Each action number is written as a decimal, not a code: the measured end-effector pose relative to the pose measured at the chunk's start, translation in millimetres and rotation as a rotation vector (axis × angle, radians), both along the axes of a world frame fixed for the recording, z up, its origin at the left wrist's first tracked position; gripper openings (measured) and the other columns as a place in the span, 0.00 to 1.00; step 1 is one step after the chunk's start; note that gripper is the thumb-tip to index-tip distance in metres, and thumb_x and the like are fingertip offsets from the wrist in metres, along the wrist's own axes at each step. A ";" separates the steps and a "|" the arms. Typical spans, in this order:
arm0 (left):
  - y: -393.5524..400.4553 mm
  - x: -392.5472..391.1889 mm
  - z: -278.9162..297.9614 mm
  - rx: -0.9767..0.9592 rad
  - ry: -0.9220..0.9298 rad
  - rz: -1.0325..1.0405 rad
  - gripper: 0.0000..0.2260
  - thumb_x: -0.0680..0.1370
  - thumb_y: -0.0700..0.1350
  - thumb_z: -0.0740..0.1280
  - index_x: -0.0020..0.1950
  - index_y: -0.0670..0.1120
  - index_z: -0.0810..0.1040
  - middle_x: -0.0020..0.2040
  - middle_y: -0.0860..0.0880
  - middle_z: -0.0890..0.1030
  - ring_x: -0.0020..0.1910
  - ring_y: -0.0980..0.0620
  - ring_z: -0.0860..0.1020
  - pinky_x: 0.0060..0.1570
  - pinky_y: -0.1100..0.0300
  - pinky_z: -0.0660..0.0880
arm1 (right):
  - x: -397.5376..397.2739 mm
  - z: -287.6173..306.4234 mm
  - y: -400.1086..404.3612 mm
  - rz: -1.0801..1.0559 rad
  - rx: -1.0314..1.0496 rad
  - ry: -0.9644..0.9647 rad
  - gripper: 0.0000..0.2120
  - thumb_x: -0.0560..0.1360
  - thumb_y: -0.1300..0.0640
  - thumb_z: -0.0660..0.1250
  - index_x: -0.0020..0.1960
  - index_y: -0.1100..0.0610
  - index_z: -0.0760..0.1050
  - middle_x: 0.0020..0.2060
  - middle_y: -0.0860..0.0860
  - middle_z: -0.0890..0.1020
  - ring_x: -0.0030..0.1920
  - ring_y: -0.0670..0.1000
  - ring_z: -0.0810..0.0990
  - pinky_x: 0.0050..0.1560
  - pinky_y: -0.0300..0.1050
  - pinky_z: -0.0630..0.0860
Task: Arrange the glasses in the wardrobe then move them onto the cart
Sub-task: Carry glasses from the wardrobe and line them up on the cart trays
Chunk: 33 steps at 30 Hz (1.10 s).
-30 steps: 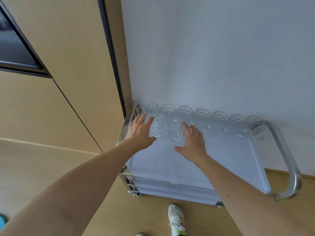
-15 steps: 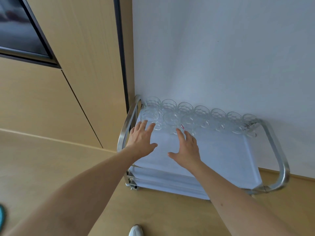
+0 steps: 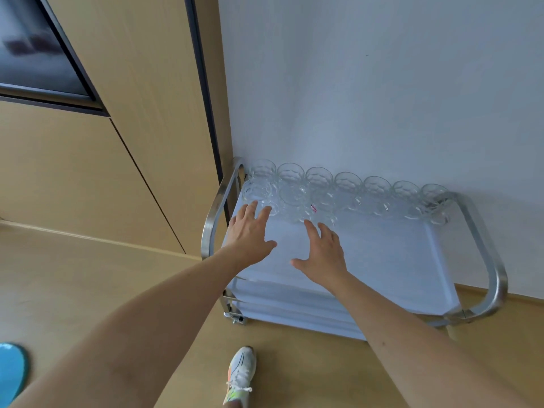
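So the biggest thing here is the plain white wall [image 3: 382, 83], with the light wood wardrobe [image 3: 88, 172] panels to the left of it and the wooden floor [image 3: 88, 275] below. Parked right up against the wall is the cart [image 3: 382, 260], a white-shelved trolley with curved metal handles at both ends and at least one more shelf visible underneath. The glasses [image 3: 347, 184] are already on its top shelf: one row of seven faceted clear ones runs along the wall side, and a second row sits just in front of it, starting at the left end, roughly three glasses so far, though they're see-through and overlapping so I can't count that row for sure. One of them has a tiny red sticker [image 3: 313, 207]. The left hand [image 3: 250, 234] hangs flat just in front of the leftmost front glass, fingers spread and straight, gripping nothing; whether the tips touch the glass I can't tell. The right hand [image 3: 323, 254] is the same deal, fingers apart and empty, over the bare shelf just short of the sticker glass. My read: the cart part is well underway, with ten-ish glasses parked neatly and lots of shelf left. Can't see inside the wardrobe from here, so no idea how many are still waiting in there. Also a white sneaker [image 3: 240, 375] and something blue [image 3: 11, 372] at the floor's left edge.
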State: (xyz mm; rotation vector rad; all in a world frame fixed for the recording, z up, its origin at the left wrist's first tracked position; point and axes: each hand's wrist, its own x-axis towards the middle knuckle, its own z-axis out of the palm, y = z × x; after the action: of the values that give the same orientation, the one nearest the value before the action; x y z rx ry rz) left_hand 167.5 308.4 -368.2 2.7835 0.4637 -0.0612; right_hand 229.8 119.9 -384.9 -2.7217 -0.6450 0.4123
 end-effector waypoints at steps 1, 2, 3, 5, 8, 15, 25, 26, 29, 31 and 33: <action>4.2 5.3 -1.6 0.000 0.014 0.000 0.38 0.77 0.57 0.72 0.80 0.53 0.54 0.82 0.44 0.51 0.81 0.41 0.48 0.76 0.42 0.57 | 4.8 -1.7 5.2 -0.001 -0.005 -0.004 0.48 0.72 0.41 0.74 0.82 0.48 0.48 0.80 0.57 0.53 0.79 0.61 0.52 0.74 0.57 0.60; 11.9 14.7 -3.9 -0.007 0.023 0.005 0.38 0.77 0.57 0.72 0.80 0.53 0.54 0.82 0.44 0.51 0.81 0.41 0.48 0.76 0.43 0.57 | 14.3 -3.8 13.8 -0.007 -0.006 -0.015 0.47 0.73 0.41 0.74 0.82 0.49 0.49 0.80 0.57 0.53 0.79 0.61 0.53 0.74 0.57 0.60; 18.9 23.6 -6.4 -0.013 0.028 0.010 0.37 0.77 0.57 0.71 0.80 0.53 0.55 0.82 0.44 0.51 0.81 0.41 0.49 0.76 0.43 0.58 | 24.1 -5.7 21.8 -0.017 -0.007 -0.029 0.46 0.73 0.42 0.74 0.81 0.49 0.51 0.80 0.56 0.54 0.78 0.61 0.54 0.74 0.56 0.61; 35.3 41.7 -13.4 -0.009 0.047 0.003 0.35 0.78 0.57 0.70 0.80 0.51 0.56 0.82 0.44 0.51 0.80 0.41 0.50 0.75 0.44 0.60 | 44.2 -11.0 40.9 -0.026 -0.023 -0.043 0.42 0.74 0.44 0.73 0.81 0.51 0.55 0.80 0.55 0.56 0.78 0.61 0.55 0.74 0.55 0.62; 58.1 64.2 -27.5 -0.005 0.073 -0.037 0.32 0.79 0.54 0.69 0.79 0.49 0.59 0.81 0.45 0.53 0.79 0.42 0.52 0.73 0.46 0.63 | 67.6 -20.9 67.1 0.005 -0.102 -0.074 0.38 0.76 0.45 0.71 0.79 0.53 0.58 0.77 0.53 0.62 0.77 0.60 0.57 0.72 0.54 0.66; 91.1 107.0 -58.4 -0.068 0.045 -0.091 0.16 0.81 0.40 0.66 0.69 0.43 0.76 0.66 0.46 0.76 0.68 0.45 0.69 0.61 0.51 0.72 | 111.6 -44.3 102.8 0.039 -0.212 -0.215 0.18 0.76 0.55 0.70 0.65 0.54 0.75 0.58 0.50 0.78 0.58 0.57 0.70 0.55 0.47 0.72; 101.6 109.3 -67.0 -0.169 -0.101 -0.083 0.15 0.76 0.28 0.64 0.57 0.39 0.84 0.43 0.42 0.78 0.49 0.42 0.75 0.44 0.50 0.76 | 116.4 -49.9 110.8 -0.016 0.046 -0.163 0.09 0.76 0.65 0.67 0.38 0.61 0.78 0.32 0.50 0.69 0.45 0.62 0.75 0.51 0.55 0.71; 101.9 108.8 -67.3 -0.177 -0.100 -0.086 0.16 0.76 0.28 0.64 0.59 0.40 0.84 0.45 0.42 0.80 0.52 0.42 0.76 0.46 0.48 0.77 | 115.9 -50.2 111.5 -0.024 0.079 -0.168 0.09 0.76 0.67 0.68 0.37 0.61 0.78 0.31 0.50 0.69 0.43 0.63 0.75 0.51 0.56 0.72; 102.8 109.0 -68.0 -0.178 -0.092 -0.086 0.14 0.77 0.30 0.64 0.58 0.39 0.84 0.48 0.41 0.81 0.53 0.42 0.77 0.49 0.47 0.78 | 113.4 -50.7 113.7 -0.052 0.164 -0.195 0.07 0.72 0.70 0.71 0.36 0.63 0.80 0.29 0.55 0.75 0.41 0.63 0.76 0.45 0.53 0.72; 102.6 108.9 -68.6 -0.175 -0.093 -0.084 0.11 0.78 0.31 0.64 0.55 0.38 0.84 0.49 0.40 0.81 0.53 0.42 0.78 0.49 0.47 0.78 | 111.2 -49.6 114.3 -0.062 0.213 -0.232 0.08 0.68 0.72 0.74 0.33 0.63 0.79 0.27 0.56 0.77 0.39 0.63 0.77 0.37 0.43 0.63; 102.1 107.9 -68.5 -0.177 -0.107 -0.081 0.10 0.78 0.31 0.64 0.54 0.36 0.84 0.48 0.39 0.81 0.52 0.41 0.78 0.48 0.46 0.79 | 109.4 -50.5 116.7 -0.052 0.228 -0.269 0.11 0.64 0.74 0.76 0.31 0.63 0.78 0.24 0.53 0.73 0.37 0.62 0.77 0.38 0.41 0.58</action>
State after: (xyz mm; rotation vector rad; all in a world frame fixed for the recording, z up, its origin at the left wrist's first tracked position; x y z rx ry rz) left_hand 275.4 410.5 -436.7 2.6147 0.3037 0.0272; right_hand 339.2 236.6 -435.4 -2.5872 -0.6424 -0.0408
